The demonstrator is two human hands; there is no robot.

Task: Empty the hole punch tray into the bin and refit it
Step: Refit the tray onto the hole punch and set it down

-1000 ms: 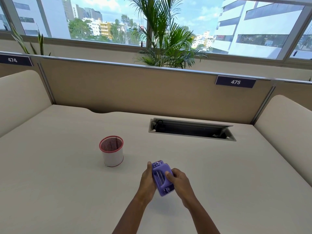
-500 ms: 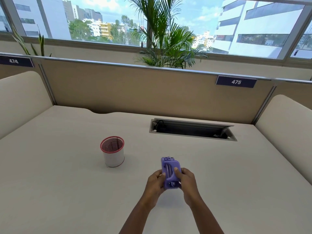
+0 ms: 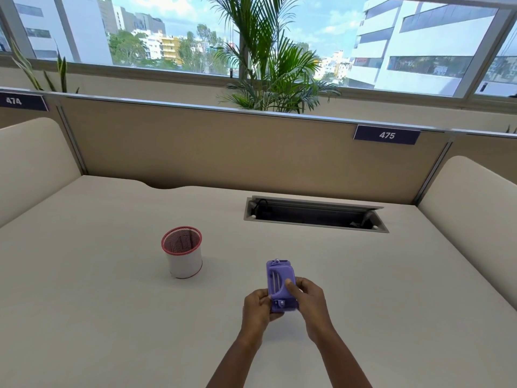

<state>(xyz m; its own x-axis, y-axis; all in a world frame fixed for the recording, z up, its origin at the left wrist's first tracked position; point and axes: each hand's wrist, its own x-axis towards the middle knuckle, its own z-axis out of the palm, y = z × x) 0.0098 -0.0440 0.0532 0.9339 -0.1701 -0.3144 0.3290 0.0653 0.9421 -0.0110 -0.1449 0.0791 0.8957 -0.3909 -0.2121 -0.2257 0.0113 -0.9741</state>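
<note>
A purple hole punch (image 3: 279,284) is held over the desk in front of me, its long side pointing away from me. My left hand (image 3: 257,308) grips its near left edge. My right hand (image 3: 309,299) holds its right side, thumb pressed on top. Whether the tray is on the punch I cannot tell; its underside is hidden. A small white mesh bin (image 3: 182,252) with a red rim stands upright on the desk to the left of the punch, apart from both hands.
The beige desk (image 3: 112,317) spreads around. An open cable slot (image 3: 316,214) is cut into it at the back right. Padded dividers stand at the left (image 3: 30,163) and right (image 3: 475,197), and a partition wall (image 3: 223,152) closes the back.
The punch has turned from tilted to lengthwise and moved right and slightly toward me. Both hands shifted their grip to its near end. The bin has not moved.
</note>
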